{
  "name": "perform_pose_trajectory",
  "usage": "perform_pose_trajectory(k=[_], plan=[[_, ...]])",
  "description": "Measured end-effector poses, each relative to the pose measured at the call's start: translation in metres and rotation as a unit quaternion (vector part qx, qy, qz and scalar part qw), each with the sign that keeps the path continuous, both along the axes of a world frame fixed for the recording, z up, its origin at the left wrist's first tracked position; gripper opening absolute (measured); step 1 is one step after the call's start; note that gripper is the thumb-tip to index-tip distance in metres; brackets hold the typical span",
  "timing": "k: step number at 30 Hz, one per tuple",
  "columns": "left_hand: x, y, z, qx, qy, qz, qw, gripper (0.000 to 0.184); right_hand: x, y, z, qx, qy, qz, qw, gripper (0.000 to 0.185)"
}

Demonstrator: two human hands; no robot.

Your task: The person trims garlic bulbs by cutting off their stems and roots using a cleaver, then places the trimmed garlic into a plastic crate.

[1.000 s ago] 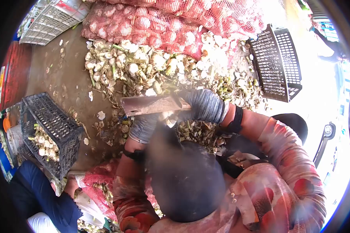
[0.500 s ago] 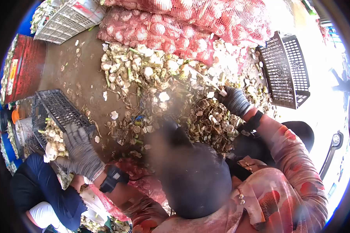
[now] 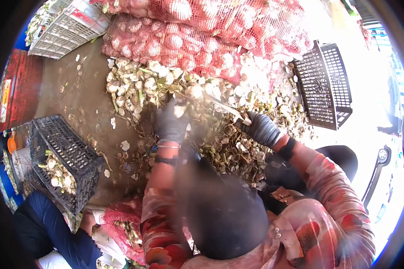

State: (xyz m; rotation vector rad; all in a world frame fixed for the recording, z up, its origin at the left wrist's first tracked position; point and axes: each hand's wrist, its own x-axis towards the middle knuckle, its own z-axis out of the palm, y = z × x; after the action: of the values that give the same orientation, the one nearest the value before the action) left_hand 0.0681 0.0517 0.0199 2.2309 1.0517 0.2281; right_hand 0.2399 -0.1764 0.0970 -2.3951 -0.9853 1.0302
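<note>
My right hand (image 3: 261, 129), in a striped grey glove, is closed round the pale handle of a long thin tool (image 3: 224, 106). The tool slants up and left over the garlic, and its far end is hard to make out. My left hand (image 3: 171, 123), gloved in grey, reaches to the near edge of the heap of loose garlic (image 3: 141, 85). Its fingers are blurred beside a white piece (image 3: 179, 111), and I cannot tell whether they grip it. A garlic bulb (image 3: 194, 92) lies by the tool's far end. Dry stalks and skins (image 3: 229, 154) lie below my hands.
Red mesh sacks of garlic (image 3: 175, 42) are stacked behind the heap. A black crate (image 3: 69, 143) with garlic bulbs in it stands at left, near another person's dark sleeve (image 3: 54, 224). Another black crate (image 3: 316, 87) stands at right. A dark rounded shape blocks the lower middle.
My left hand has moved from the left crate, where its fingers were spread, to the garlic heap. My right hand keeps the tool in nearly the same place. The view has shifted slightly.
</note>
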Motion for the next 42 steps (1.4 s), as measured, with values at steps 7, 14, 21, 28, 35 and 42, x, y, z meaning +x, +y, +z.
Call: perform_pose_trajectory(k=[7,14,21,28,35,42], plan=[[-0.060,-0.024,-0.018,-0.086,-0.032,-0.019,0.996,0.031,-0.016,0.005,0.015,-0.052,-0.020,0.100,0.993,0.034],[-0.078,-0.048,-0.010,-0.273,-0.079,-0.015,0.959,0.040,-0.044,0.021,0.038,0.037,-0.011,0.211,0.977,0.029],[-0.064,-0.088,-0.005,-0.117,0.045,-0.196,0.973,0.036,-0.019,-0.005,-0.008,0.028,-0.026,0.087,0.995,0.045],[-0.022,-0.129,-0.100,0.129,-0.003,-0.435,0.891,0.049,-0.007,0.003,0.020,-0.029,-0.069,0.104,0.992,0.037],[-0.021,-0.136,-0.071,0.213,0.085,-0.493,0.839,0.053,-0.003,-0.017,0.006,0.009,-0.051,0.081,0.995,0.040],[-0.015,-0.091,0.014,-0.123,0.053,-0.360,0.923,0.059,-0.008,-0.017,0.027,0.086,-0.082,0.107,0.987,0.038]])
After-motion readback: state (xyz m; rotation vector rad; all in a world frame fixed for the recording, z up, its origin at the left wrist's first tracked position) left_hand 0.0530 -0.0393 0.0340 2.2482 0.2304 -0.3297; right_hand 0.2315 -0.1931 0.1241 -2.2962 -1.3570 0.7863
